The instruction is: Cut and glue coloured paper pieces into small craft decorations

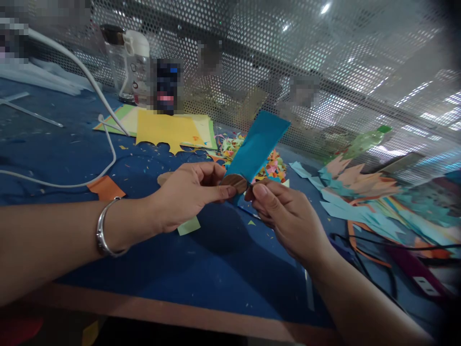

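Observation:
Both my hands meet over a blue table (201, 259). My left hand (183, 194), with a metal bracelet on its wrist, pinches a small round brown wooden disc (234, 182) between thumb and fingers. A teal strip of paper (257, 144) rises from the disc, tilted up and to the right. My right hand (284, 214) is closed, its fingertips pinching the lower end of the teal strip beside the disc.
Yellow and green paper sheets (165, 127) lie behind, with a heap of coloured scraps (270, 166). Cut teal and orange shapes (360, 192) pile at the right. A white cable (104, 125), an orange scrap (106, 187), a bottle (135, 67) and a perforated metal screen (288, 57) are also present.

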Action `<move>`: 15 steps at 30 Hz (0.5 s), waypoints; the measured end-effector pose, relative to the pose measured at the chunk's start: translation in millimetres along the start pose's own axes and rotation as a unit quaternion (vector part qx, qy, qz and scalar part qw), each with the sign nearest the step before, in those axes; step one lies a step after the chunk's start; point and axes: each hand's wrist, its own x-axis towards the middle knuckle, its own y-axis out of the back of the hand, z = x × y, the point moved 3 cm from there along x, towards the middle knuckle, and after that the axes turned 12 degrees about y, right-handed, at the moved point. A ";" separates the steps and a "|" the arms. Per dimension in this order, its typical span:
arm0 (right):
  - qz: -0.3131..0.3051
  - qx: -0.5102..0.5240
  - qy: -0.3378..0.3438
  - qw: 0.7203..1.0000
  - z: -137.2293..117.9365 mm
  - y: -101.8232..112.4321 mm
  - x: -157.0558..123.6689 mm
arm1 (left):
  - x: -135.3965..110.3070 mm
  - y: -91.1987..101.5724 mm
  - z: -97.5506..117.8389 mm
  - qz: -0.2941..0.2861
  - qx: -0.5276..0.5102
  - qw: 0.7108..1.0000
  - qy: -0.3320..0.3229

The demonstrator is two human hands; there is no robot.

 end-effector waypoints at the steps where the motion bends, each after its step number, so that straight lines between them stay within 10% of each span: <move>1: -0.003 -0.003 0.002 1.000 -0.5 -0.2 -0.1 | -0.3 -0.3 -0.1 -0.004 -0.001 1.000 0.002; 15: -0.010 -0.008 0.001 1.000 4.3 0.2 -1.0 | 3.8 -0.9 -3.8 -0.057 -0.082 0.994 0.037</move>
